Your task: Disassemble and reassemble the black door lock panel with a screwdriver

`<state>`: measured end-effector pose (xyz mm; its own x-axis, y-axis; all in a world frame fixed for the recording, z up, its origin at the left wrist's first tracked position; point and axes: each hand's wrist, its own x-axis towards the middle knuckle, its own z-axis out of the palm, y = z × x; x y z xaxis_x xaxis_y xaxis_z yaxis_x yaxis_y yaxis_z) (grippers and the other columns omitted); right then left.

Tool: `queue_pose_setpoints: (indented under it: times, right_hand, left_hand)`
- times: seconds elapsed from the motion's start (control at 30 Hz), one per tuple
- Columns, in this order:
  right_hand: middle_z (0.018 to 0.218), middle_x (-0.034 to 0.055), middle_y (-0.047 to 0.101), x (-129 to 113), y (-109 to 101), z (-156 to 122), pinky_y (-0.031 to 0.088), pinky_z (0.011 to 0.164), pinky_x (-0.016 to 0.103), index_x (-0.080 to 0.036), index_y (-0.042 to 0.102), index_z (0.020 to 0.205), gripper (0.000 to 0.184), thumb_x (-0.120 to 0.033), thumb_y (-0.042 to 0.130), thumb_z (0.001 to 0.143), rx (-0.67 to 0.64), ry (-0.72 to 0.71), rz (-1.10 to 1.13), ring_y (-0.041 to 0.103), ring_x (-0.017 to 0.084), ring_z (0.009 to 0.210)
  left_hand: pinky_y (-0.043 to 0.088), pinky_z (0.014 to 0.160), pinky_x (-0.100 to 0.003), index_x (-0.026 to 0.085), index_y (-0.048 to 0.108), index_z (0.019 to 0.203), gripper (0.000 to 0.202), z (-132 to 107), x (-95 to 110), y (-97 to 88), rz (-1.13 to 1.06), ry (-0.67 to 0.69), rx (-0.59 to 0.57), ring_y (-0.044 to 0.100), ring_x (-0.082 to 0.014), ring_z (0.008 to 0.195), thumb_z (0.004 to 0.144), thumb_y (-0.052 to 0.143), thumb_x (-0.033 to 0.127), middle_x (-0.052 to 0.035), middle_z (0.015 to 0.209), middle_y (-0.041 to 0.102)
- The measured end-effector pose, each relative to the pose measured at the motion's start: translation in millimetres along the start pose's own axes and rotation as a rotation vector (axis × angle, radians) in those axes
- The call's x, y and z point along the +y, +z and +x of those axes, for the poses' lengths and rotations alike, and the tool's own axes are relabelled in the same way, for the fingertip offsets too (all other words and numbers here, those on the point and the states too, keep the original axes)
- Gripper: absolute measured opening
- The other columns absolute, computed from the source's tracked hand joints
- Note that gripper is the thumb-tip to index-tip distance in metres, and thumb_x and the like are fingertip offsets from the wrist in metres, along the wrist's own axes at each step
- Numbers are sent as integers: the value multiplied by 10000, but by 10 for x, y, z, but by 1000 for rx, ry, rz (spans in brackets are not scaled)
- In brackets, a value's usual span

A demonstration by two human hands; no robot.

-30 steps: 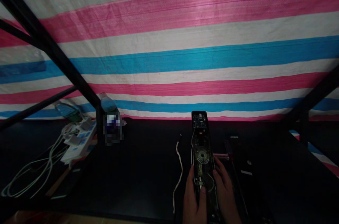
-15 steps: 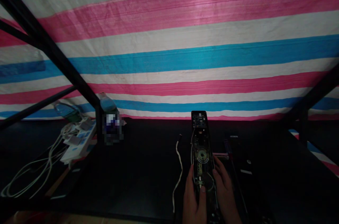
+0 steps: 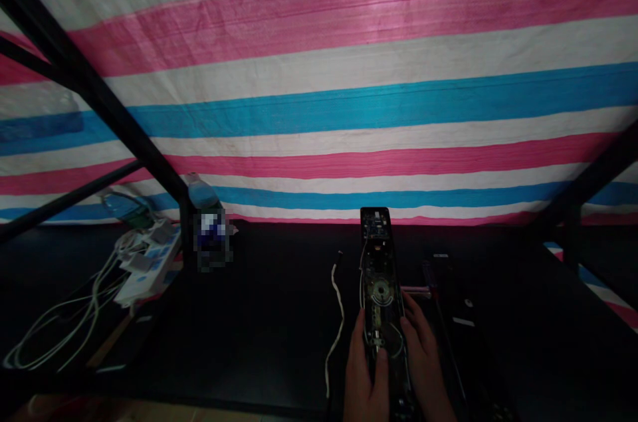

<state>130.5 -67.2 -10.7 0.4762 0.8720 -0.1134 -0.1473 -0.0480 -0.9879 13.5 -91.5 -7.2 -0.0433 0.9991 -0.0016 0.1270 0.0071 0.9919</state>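
I hold a long black plastic panel [image 3: 377, 316] with both hands. It lies on the black desk [image 3: 259, 335], right in front of me, with its far end pointing away. The near end is cut off at the bottom of the view. The panel is open on top, and I can see a small circuit board [image 3: 375, 228], a round metal ring [image 3: 381, 290] and thin wires [image 3: 396, 342]. It is dim here, so the small parts are hard to make out.

My left hand [image 3: 363, 375] is closed on the left edge, with one finger over the top. My right hand [image 3: 423, 359] is closed on the right edge, with its fingers curved.

A thin white cable [image 3: 336, 322] lies just left of the panel, not touching it. To the right are a small pink bar [image 3: 416, 291] and a flat black strip [image 3: 451, 302], too dark to name. Farther left sit a white power strip [image 3: 149, 266] and pale tangled cords [image 3: 64, 335]. A blurry patch [image 3: 212, 239] hides something there. Black metal bars [image 3: 84, 76] cross in front of a pink, white and blue striped sheet [image 3: 379, 109].
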Motion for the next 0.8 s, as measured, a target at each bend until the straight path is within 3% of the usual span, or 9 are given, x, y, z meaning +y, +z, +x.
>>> queue_pose_setpoints:
  times: [0.27, 0.57, 0.8]
  right_hand:
    - [1364, 70, 646, 21, -3, 13, 478, 1061, 429, -268, 628, 1324, 511, -469, 621, 855, 21, -7, -8, 606, 283, 1246]
    - [1381, 77, 640, 17, -8, 11, 552, 963, 385, -254, 630, 1336, 530, -482, 623, 857, 2, -25, -18, 604, 284, 1257]
    - [1369, 73, 643, -6, 9, 10, 483, 1053, 412, -259, 617, 1331, 523, -484, 607, 859, 16, -14, -38, 597, 274, 1262]
  left_hand:
    - [311, 1220, -423, 168, 441, 1504, 577, -3, 0, -3, -1, -8, -2, 389, -274, 1474, 987, 442, 423, -121, 1585, 440]
    - [312, 1218, -416, 172, 430, 1511, 580, 1, -34, 9, -3, 8, -5, 402, -266, 1466, 993, 431, 432, -119, 1581, 447]
    - [306, 1221, -411, 163, 426, 1511, 570, -1, -39, 7, 10, 19, -5, 393, -256, 1471, 999, 419, 414, -117, 1583, 445]
